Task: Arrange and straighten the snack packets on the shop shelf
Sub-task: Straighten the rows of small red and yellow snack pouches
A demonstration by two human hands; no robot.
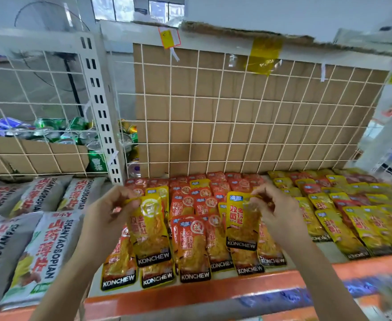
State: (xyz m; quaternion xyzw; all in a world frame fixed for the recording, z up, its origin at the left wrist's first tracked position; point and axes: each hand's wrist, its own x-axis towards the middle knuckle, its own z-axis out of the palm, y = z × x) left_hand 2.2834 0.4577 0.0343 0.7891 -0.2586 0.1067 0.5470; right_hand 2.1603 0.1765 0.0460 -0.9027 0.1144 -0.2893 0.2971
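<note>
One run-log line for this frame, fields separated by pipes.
stage: mid-arranging | left hand: pinches top of left yellow packet | right hand: pinches top of right yellow packet | below: red packets on shelf

place: shop | signs: shelf (190, 295) lined with snack packets (193, 249) (KONCHEW brand), wire-grid backing (236, 112), drink cans (70, 133)

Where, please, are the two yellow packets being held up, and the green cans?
left packet (149, 230): head view, middle of its yellow front.
right packet (242, 224): head view, middle of its yellow front.
green cans (76, 122): head view, green side of one can.
</note>
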